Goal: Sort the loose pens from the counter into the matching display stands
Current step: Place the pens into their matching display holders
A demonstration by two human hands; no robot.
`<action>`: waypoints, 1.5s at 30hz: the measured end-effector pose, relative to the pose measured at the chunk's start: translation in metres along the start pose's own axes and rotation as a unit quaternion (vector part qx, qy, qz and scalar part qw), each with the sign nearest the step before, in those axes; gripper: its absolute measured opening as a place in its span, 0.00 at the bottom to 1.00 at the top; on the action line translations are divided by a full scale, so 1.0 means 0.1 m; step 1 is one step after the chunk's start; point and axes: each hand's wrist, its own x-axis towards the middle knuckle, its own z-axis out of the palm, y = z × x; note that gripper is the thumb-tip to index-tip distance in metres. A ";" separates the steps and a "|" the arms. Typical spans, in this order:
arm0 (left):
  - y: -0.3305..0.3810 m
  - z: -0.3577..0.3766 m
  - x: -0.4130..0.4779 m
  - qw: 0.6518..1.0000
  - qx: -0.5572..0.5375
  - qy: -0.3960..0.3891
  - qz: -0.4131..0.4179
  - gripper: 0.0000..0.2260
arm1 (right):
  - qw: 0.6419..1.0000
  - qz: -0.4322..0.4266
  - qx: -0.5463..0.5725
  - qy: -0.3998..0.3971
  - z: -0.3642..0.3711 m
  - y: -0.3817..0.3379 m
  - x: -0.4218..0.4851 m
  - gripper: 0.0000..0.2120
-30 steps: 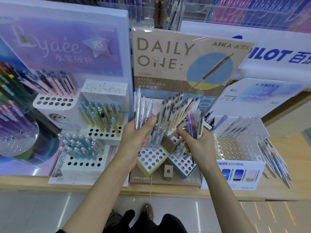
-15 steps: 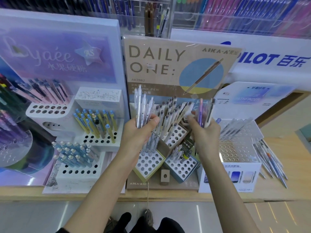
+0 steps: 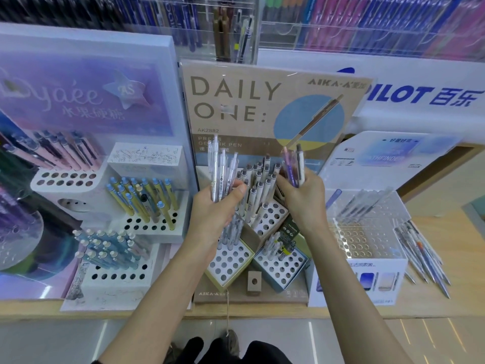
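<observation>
Shop racks crowded with packaged pens fill the background, and below them a pale wooden bench (image 3: 462, 232) carries several display stands. We hold both hands up in front of the brown DAILY ONE stand (image 3: 262, 106).

Our left hand (image 3: 217, 208) is curled round a bundle of clear pens (image 3: 221, 172), held upright with the thumb across the barrels. Our right hand (image 3: 305, 200) grips a smaller mixed bunch (image 3: 295, 166): a purple pen, a pinkish one and a white one, their lower ends hidden in the palm.

Between the hands stand that stand's cream pens (image 3: 258, 185), and its holed trays below our wrists have many open holes. Left of the left hand is a white stand (image 3: 147, 227) of blue-and-yellow pens. Right of the right hand is a clear acrylic stand (image 3: 367, 232) with a few clear pens leaning in it. Further right, loose pens (image 3: 422, 253) lie on the bench.

We judge the sorting to be midway, with both hands loaded and each bunch being matched to a stand. The clear bundle seems to suit the acrylic stand, so it must travel right. With both hands full, seating pens singly looks awkward.
</observation>
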 end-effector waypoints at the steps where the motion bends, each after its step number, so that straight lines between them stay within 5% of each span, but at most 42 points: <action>1: 0.00 0.00 0.00 1.000 0.001 -0.001 0.000 0.03 | 1.000 -0.001 -0.001 0.001 -0.01 0.01 -0.01 0.14; 9: -0.01 -0.01 0.00 1.000 0.004 -0.007 0.012 0.03 | 0.999 0.011 0.015 0.048 -0.04 0.02 -0.10 0.08; 22: -0.04 -0.04 -0.05 1.000 -0.004 -0.001 0.003 0.03 | 0.999 -0.018 -0.051 0.003 -0.10 -0.03 -0.09 0.12; 29: -0.06 -0.05 -0.08 1.000 0.001 -0.002 -0.003 0.03 | 1.000 0.022 0.016 -0.010 -0.17 -0.04 -0.24 0.04; 36: -0.08 -0.10 -0.12 1.000 0.004 0.008 -0.005 0.02 | 0.992 0.034 0.055 -0.105 -0.21 -0.12 -0.61 0.08; 40: -0.10 -0.13 -0.16 1.000 0.012 0.009 -0.003 0.01 | 0.994 0.024 0.064 -0.082 -0.07 -0.18 -0.67 0.06; 45: -0.09 -0.19 -0.18 1.000 -0.002 0.017 -0.012 0.01 | 0.996 0.026 0.040 -0.071 0.06 -0.21 -0.57 0.22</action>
